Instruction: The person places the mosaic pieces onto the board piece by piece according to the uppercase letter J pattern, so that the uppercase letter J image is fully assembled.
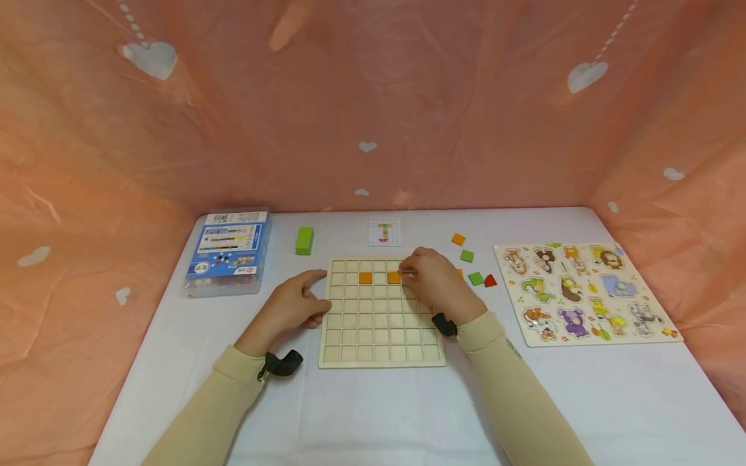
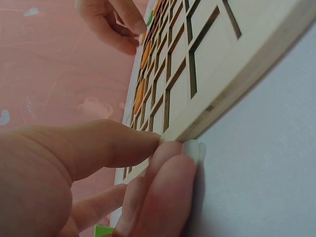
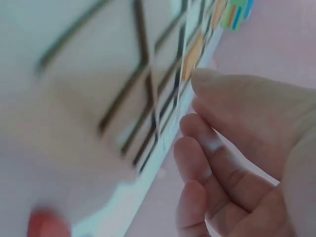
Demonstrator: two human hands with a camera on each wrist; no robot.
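Observation:
A square wooden grid board (image 1: 364, 336) lies on the table, with one orange tile (image 1: 365, 277) and a second orange tile (image 1: 394, 277) in its upper rows. My left hand (image 1: 294, 301) holds the board's left edge, the thumb (image 2: 123, 145) on the rim and fingertips at the side. Over the upper right corner, my right hand (image 1: 437, 281) pinches a small thin tile (image 1: 410, 272), seen edge-on and mostly hidden by the fingers. In the right wrist view its thumb (image 3: 217, 86) is right beside the second orange tile.
Loose orange, green and red tiles (image 1: 476, 278) lie right of the board. An animal puzzle board (image 1: 515, 310) is farther right. Behind the grid board are a pattern card (image 1: 384, 241) and a green block (image 1: 304, 241). A blue-labelled plastic box (image 1: 227, 252) stands at the back left.

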